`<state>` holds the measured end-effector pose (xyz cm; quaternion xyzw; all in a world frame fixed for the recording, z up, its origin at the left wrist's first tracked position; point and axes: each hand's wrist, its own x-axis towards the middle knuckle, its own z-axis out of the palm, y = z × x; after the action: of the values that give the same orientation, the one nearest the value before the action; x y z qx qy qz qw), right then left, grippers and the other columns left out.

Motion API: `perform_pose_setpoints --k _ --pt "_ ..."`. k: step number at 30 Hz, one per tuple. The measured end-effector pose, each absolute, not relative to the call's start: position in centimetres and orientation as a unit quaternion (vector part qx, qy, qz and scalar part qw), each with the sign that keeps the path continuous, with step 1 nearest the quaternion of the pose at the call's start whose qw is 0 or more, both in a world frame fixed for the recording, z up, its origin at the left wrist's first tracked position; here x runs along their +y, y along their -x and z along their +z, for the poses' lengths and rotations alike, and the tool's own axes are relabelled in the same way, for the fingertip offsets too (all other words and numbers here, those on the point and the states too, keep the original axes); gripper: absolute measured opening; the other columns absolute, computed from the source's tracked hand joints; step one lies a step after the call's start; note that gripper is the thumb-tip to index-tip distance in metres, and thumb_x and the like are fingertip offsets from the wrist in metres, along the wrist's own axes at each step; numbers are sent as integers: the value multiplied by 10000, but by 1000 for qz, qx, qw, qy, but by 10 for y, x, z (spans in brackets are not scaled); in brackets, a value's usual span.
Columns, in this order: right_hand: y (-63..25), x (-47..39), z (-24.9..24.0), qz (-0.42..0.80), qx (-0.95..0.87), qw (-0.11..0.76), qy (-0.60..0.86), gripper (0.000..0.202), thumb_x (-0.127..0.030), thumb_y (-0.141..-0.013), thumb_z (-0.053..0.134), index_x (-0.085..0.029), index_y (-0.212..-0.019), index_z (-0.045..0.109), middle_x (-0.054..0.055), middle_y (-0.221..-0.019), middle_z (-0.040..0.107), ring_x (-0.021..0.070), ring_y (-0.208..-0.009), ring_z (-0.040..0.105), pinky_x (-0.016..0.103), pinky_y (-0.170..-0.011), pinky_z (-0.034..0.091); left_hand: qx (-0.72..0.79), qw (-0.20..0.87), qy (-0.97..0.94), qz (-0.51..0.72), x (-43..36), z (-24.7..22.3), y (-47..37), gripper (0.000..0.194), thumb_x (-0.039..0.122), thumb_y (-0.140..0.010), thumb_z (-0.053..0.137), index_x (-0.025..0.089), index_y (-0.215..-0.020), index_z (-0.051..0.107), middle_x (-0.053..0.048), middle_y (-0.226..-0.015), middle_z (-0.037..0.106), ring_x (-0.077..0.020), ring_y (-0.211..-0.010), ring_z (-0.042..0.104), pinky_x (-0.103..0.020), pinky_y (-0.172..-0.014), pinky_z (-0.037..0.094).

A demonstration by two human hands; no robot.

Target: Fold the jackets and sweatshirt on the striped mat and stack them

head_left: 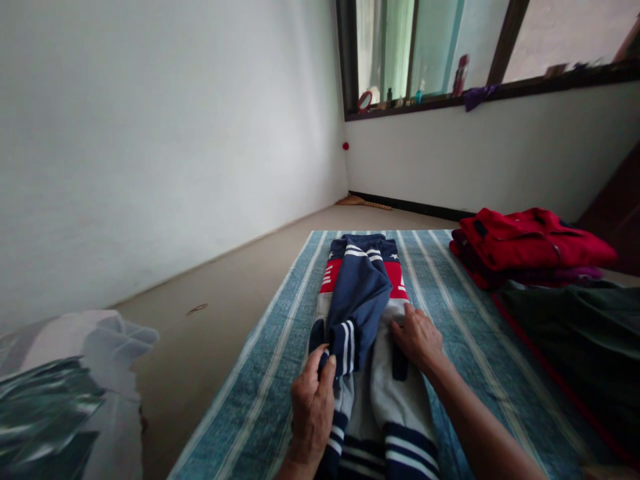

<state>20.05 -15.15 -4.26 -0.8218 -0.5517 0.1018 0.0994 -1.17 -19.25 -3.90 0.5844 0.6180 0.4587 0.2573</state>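
Note:
A sweatshirt (360,287) in navy, red and grey lies lengthwise in front of me, its sides and sleeves folded inward. White stripes run across its cuffs and hem. My left hand (314,400) is closed, pinching the fabric beside a navy striped cuff between thumb and fingers. On the opposite side, my right hand (419,339) has its bent fingers and thumb closed on the grey side edge, just below the red panel. Beneath the sweatshirt is a teal cloth (270,353) with pale stripes.
Folded red clothes (535,243) are stacked at the right, behind a dark green garment (575,333) with a red edge. At lower left lies a whitish plastic bag (117,400). A white wall (175,133) bounds the left; bottles and a small mirror (365,101) stand on the windowsill.

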Motion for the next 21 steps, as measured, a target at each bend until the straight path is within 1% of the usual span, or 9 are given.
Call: perform_pose_setpoints --k 2,4,7,10,13,17,19,21 --pt "-199 -147 -43 103 -545 103 826 423 -354 -859 506 -140 -1223 484 137 -1098 601 271 -1035 578 317 -773 446 619 249 -589 456 -192 -38 11 446 488 -782 490 158 -1004 691 -117 -1003 727 -277 -965 669 -414 -904 512" --pt "-196 -142 -42 103 -542 106 827 389 -287 -841 518 -142 -1202 497 135 -1104 600 269 -1050 570 310 -775 443 620 246 -594 449 -192 -38 11 452 491 -789 481 156 -1009 689 -114 -989 730 -274 -950 674 -406 -886 520" --pt "-196 -138 -42 106 -544 116 824 337 -181 -842 459 -156 -1173 514 128 -1096 609 248 -1027 589 302 -771 440 615 242 -609 438 -194 -37 10 437 480 -808 474 162 -1024 683 -102 -959 736 -262 -909 685 -386 -855 533" --pt "-204 -137 -43 116 -543 129 821 358 -121 -830 407 -165 -1165 526 118 -1062 635 238 -977 623 302 -749 448 599 230 -635 431 -197 -38 9 406 443 -837 467 161 -1042 676 -100 -962 736 -248 -901 688 -366 -851 534" --pt "-216 -138 -47 133 -534 145 822 402 -129 -810 423 -170 -1198 521 117 -1044 660 250 -940 645 306 -711 461 571 200 -668 432 -199 -43 9 376 398 -861 457 161 -1058 673 -104 -1007 727 -239 -945 679 -359 -892 521" --pt "-225 -138 -54 151 -517 178 823 453 -137 -782 448 -153 -1231 515 138 -1040 674 259 -948 646 307 -698 469 537 170 -696 445 -201 -49 8 349 353 -871 460 168 -1078 672 -102 -1050 719 -227 -991 669 -343 -916 515" --pt "-226 -137 -56 159 -516 190 820 465 -171 -790 461 -153 -1252 504 141 -1048 673 264 -952 645 314 -706 470 535 171 -694 451 -201 -49 8 346 353 -866 470 169 -1075 675 -102 -1052 720 -227 -993 670 -340 -914 517" --pt "-226 -135 -57 167 -519 200 814 486 -246 -810 481 -158 -1288 482 139 -1055 670 272 -955 642 328 -717 470 549 186 -678 452 -201 -47 9 350 371 -858 477 174 -1063 681 -97 -1035 725 -234 -977 675 -348 -905 523"
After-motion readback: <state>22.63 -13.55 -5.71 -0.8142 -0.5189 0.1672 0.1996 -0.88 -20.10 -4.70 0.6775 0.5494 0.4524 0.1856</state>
